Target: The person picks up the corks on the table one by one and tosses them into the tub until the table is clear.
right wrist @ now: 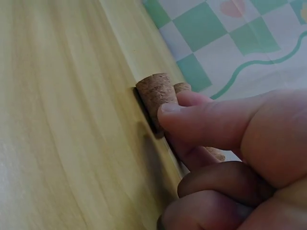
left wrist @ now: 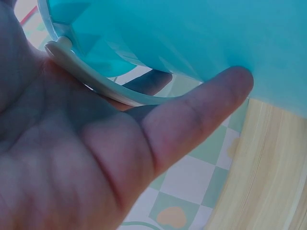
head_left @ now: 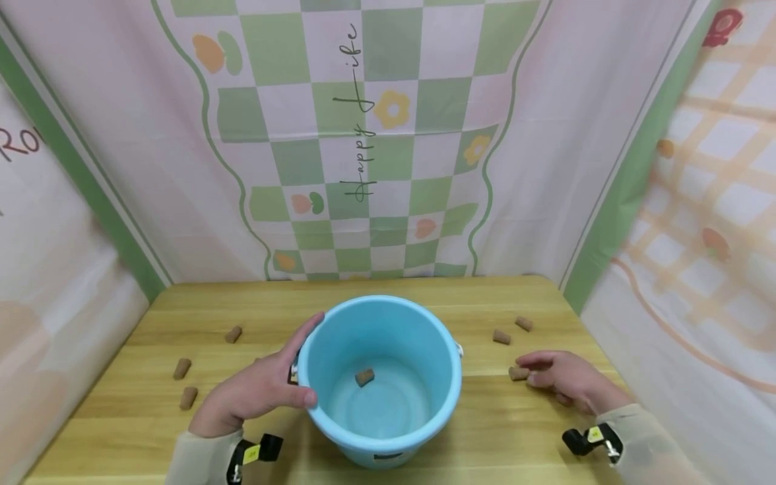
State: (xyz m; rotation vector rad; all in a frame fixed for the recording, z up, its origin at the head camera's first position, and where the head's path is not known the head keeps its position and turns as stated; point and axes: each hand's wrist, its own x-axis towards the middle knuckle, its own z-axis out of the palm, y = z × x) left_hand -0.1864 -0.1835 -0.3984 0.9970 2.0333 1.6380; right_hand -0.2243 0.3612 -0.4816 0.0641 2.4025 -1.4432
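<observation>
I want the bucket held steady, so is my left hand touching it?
Touching. The left wrist view shows the left hand with its thumb tip against the blue bucket.

One bucket [head_left: 385,325], at least seven corks [head_left: 364,377]

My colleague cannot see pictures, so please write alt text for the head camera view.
A person's left hand holds a blue bucket with one cork inside, on a wooden table; the right hand pinches another cork. More corks lie on both sides; behind hangs green-checked fabric.
</observation>
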